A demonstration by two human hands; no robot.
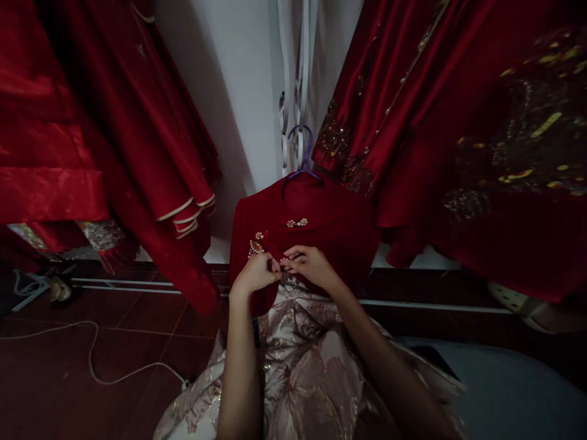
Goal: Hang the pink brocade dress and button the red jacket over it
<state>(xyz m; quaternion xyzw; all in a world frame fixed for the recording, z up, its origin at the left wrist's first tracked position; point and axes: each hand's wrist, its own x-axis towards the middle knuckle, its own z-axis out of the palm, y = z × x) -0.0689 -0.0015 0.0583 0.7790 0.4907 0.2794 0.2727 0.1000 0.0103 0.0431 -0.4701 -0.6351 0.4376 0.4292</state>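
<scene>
A dark red jacket (332, 214) hangs in front of me on a purple hanger (306, 164). A pearl-flower clasp (297, 223) lies below its neckline, and a beaded ornament (255, 244) with a red centre sits on the left of its chest. My left hand (260, 272) is closed, its fingers pinching at the front of the jacket. Close beside it, my right hand (309, 264) has bent fingers meeting at the same spot, with small pale beads at the fingertips. The fingers partly hide what lies between them.
Red garments with pale trim (183, 214) hang at the left, and gold-sequined red garments (518, 153) at the right. Floral brocade fabric (312, 366) spreads beneath my arms. A white cable (92, 348) crosses the tiled floor; a pale blue-grey surface (513, 379) is at lower right.
</scene>
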